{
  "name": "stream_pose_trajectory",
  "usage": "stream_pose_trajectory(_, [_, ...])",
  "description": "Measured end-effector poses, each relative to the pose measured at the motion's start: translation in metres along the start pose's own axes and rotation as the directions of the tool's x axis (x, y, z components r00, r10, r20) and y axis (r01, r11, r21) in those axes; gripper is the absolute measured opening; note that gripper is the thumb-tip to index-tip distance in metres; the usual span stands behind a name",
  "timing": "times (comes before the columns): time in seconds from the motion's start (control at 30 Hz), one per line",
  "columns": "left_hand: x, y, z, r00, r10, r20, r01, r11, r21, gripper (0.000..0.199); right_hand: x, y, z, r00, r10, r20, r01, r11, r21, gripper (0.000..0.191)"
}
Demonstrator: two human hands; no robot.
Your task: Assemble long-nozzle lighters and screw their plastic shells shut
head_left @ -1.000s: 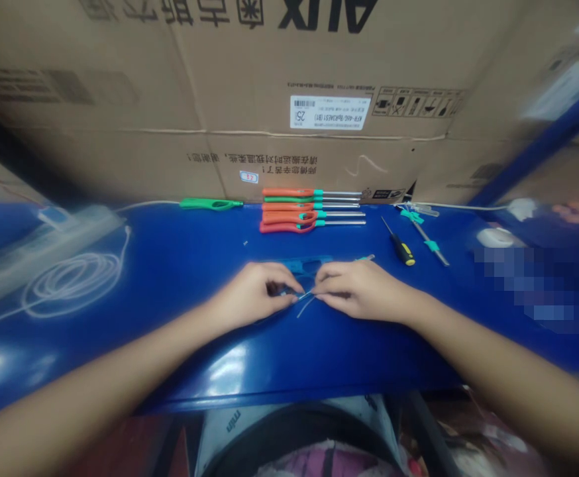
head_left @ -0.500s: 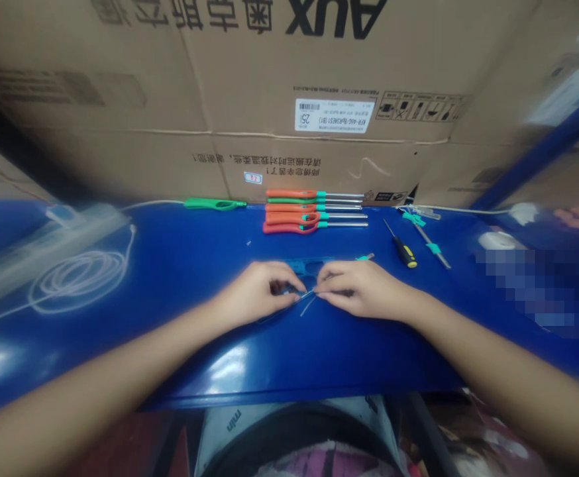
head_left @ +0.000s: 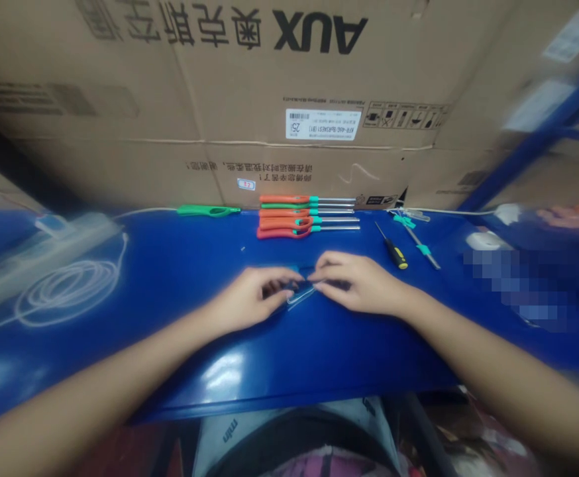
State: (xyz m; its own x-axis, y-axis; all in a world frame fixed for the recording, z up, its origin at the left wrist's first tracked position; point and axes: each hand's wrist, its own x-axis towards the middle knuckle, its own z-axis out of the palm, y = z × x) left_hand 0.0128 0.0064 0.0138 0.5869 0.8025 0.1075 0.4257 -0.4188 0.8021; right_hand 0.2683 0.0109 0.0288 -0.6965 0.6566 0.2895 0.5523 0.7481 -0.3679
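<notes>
Both hands work close together over the middle of the blue table. My left hand (head_left: 254, 295) is closed, thumb and fingers curled round a dark blue plastic piece (head_left: 297, 269) that the fingers mostly hide. From the right, my right hand (head_left: 356, 281) pinches a thin pale wire (head_left: 299, 299) that runs between the two hands in a narrow loop. Behind them lies a row of gas lighters (head_left: 284, 224) with orange, red and green handles, teal collars and metal tubes. A screwdriver (head_left: 395, 254) with a black and yellow handle lies right of my right hand.
A large cardboard box (head_left: 220, 119) stands behind the blue table (head_left: 269, 371). At the left are a green lighter handle (head_left: 203, 211), a coiled white cable (head_left: 68, 291) and a power strip (head_left: 78, 242). Metal tubes with teal parts (head_left: 421, 246) lie at the right.
My fingers have shifted on the small parts, and the right fingers sit slightly higher. More of the pale wire shows below them. The teal end beyond my right hand is now hidden.
</notes>
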Motion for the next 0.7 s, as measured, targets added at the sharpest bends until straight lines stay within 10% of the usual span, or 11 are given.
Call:
stream_pose_trajectory(0.3, [-0.002,-0.006,0.004,0.992,-0.129,0.019,0.130,0.983,-0.128,0.041,-0.003,0.071,-0.029,0.920,0.202,-0.334,-0.290,0.927,-0.238,0.025])
stream_pose_trajectory(0.7, [0.002,-0.014,0.003,0.993,-0.089,0.081,0.103,0.978,-0.182,0.043,-0.023,0.135,-0.054,0.585,0.625,-0.517,-0.779,0.610,-0.144,0.030])
